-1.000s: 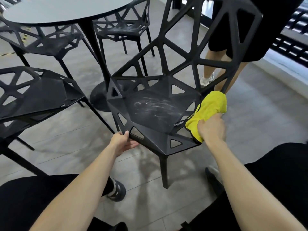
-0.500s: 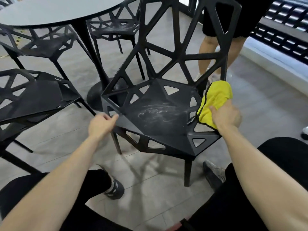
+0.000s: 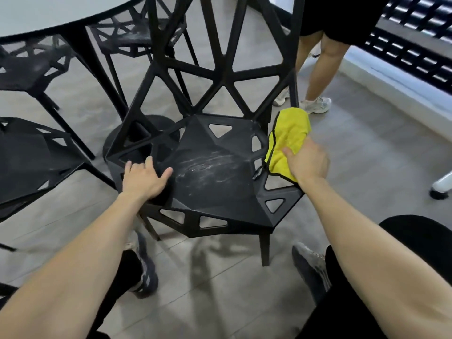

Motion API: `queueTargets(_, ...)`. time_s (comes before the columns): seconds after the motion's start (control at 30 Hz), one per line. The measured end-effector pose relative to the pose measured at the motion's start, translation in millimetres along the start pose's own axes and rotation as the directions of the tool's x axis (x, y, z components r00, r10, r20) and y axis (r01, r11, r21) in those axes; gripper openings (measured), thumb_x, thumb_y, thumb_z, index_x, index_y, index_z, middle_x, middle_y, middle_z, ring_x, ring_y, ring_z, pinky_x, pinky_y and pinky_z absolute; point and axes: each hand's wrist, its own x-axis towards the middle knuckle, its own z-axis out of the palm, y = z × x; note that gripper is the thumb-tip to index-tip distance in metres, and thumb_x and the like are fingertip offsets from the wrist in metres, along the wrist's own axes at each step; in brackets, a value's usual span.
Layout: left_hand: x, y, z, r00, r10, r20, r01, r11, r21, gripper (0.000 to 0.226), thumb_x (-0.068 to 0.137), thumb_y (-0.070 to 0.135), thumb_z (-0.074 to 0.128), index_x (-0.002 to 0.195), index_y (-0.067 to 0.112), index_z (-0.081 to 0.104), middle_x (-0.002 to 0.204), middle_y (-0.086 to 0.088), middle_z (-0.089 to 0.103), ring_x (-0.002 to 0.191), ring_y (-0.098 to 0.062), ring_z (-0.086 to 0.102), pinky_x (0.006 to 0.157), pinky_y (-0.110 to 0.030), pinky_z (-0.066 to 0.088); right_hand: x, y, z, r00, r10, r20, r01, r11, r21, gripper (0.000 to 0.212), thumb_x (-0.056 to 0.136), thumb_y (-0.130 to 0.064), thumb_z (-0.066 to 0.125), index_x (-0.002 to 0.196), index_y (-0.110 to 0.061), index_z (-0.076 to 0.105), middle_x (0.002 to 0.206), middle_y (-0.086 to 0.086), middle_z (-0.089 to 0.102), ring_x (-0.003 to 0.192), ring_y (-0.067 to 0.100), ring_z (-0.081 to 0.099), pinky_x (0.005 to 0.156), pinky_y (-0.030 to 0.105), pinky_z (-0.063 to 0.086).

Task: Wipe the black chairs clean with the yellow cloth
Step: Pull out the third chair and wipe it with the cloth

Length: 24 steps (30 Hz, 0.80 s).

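Two bare forearms reaching in from the near edge, dark-trousered knees and grey shoes planted on the tiled floor beneath. Left hand laid on the near-left corner of the closest black chair, fingers spread and nearly straight over the rim, thumb on the seat, apparently bracing the frame against the push of wiping. Right hand on the yellow cloth, fingers curled into its folds, cloth bunched against the seat's right rim beside the open triangular cut-outs and hanging partly off the edge. Pale streaks and scuffs across the middle of the seat, a sign, by the look of it, of wiping not yet finished there. Latticed backrest rising just behind. Further back on the left, more black chairs pushed in round a grey round desk on a dark pedestal base, dusty marks on at least one seat, probably awaiting the same treatment. Beyond the backrest on the right, legs of a second person in white trainers, standing near a dark slatted barrier.
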Motion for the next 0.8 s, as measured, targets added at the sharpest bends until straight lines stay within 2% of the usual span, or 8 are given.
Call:
queueTargets(0.13, -3, 2, 0, 0.999, -0.007, -0.035, 0.010, 0.995, 0.096, 0.108, 0.096, 0.086, 0.011, 0.164, 0.005, 0.034, 0.142, -0.023, 0.066, 0.138, -0.038, 0.057, 0.130, -0.050, 0.023, 10, -1, 3, 1.000, -0.009, 0.009, 0.009, 1.000, -0.004, 0.053, 0.098, -0.057, 0.067, 0.116, -0.009, 0.055, 0.107, 0.023, 0.070, 0.101, 0.046, 0.067, 0.074, 0.044, 0.044)
queueTargets(0.4, -79, -2, -15, 0.993, -0.106, 0.050, 0.098, 0.985, 0.140, 0.098, 0.098, 0.083, 0.014, 0.159, 0.010, 0.039, 0.131, -0.021, 0.072, 0.130, -0.039, 0.062, 0.117, -0.052, 0.036, 2, 2, -3, 0.986, -0.136, 0.097, 0.135, 0.991, 0.016, 0.061, 0.097, -0.063, 0.064, 0.125, -0.010, 0.051, 0.112, 0.025, 0.070, 0.104, 0.048, 0.067, 0.080, 0.049, 0.051)
queueTargets(0.47, -102, -8, -17, 0.985, -0.128, 0.116, 0.118, 0.989, 0.093, 0.095, 0.101, 0.081, 0.019, 0.164, 0.011, 0.029, 0.134, -0.020, 0.070, 0.129, -0.039, 0.063, 0.114, -0.052, 0.038, -7, 3, -7, 0.979, -0.179, 0.098, 0.177, 0.984, 0.021, 0.069, 0.097, -0.065, 0.063, 0.132, -0.009, 0.044, 0.111, 0.025, 0.070, 0.103, 0.049, 0.067, 0.079, 0.050, 0.051)
queueTargets(0.53, -114, -20, -20, 0.967, -0.143, 0.211, 0.139, 0.990, 0.033, 0.096, 0.100, 0.082, 0.028, 0.166, 0.011, 0.027, 0.146, -0.020, 0.063, 0.133, -0.039, 0.061, 0.108, -0.049, 0.046, -19, 2, -9, 0.967, -0.229, 0.116, 0.220, 0.972, 0.081, 0.072, 0.098, -0.068, 0.059, 0.137, -0.011, 0.036, 0.113, 0.024, 0.069, 0.103, 0.049, 0.068, 0.077, 0.050, 0.048)
queueTargets(0.6, -116, -31, -26, 0.922, -0.134, 0.364, 0.118, 0.991, 0.067, 0.095, 0.098, 0.082, 0.037, 0.161, 0.012, 0.040, 0.152, -0.016, 0.058, 0.137, -0.037, 0.059, 0.109, -0.046, 0.050, -30, -3, -10, 0.945, -0.288, 0.157, 0.273, 0.956, 0.109, 0.072, 0.101, -0.069, 0.051, 0.141, -0.012, 0.032, 0.117, 0.026, 0.067, 0.104, 0.049, 0.067, 0.076, 0.050, 0.046)
queueTargets(0.67, -115, -29, -39, 0.875, -0.132, 0.466, 0.054, 0.983, 0.176, 0.084, 0.096, 0.082, 0.041, 0.142, 0.014, 0.060, 0.138, -0.009, 0.069, 0.122, -0.031, 0.066, 0.105, -0.043, 0.054, -39, -10, -7, 0.922, -0.366, 0.127, 0.360, 0.931, 0.065, 0.068, 0.104, -0.068, 0.043, 0.141, -0.012, 0.039, 0.118, 0.026, 0.064, 0.098, 0.050, 0.066, 0.074, 0.050, 0.048)
queueTargets(0.73, -108, -9, -64, 0.922, -0.071, 0.379, 0.004, 0.985, 0.175, 0.064, 0.098, 0.077, 0.048, 0.119, 0.017, 0.062, 0.114, -0.004, 0.073, 0.100, -0.027, 0.068, 0.088, -0.039, 0.058, -45, -19, -4, 0.899, -0.437, 0.034, 0.436, 0.900, 0.014, 0.060, 0.105, -0.063, 0.043, 0.127, -0.009, 0.055, 0.119, 0.024, 0.055, 0.094, 0.048, 0.062, 0.076, 0.051, 0.053)
queueTargets(0.8, -91, 16, -91, 0.981, 0.045, 0.190, -0.063, 0.994, 0.088, 0.054, 0.100, 0.070, 0.052, 0.109, 0.018, 0.064, 0.110, -0.005, 0.073, 0.099, -0.029, 0.069, 0.081, -0.039, 0.057, -47, -33, -3, 0.876, -0.480, -0.044, 0.478, 0.877, -0.054, 0.053, 0.105, -0.055, 0.049, 0.113, -0.004, 0.064, 0.114, 0.021, 0.051, 0.099, 0.044, 0.056, 0.083, 0.052, 0.052)
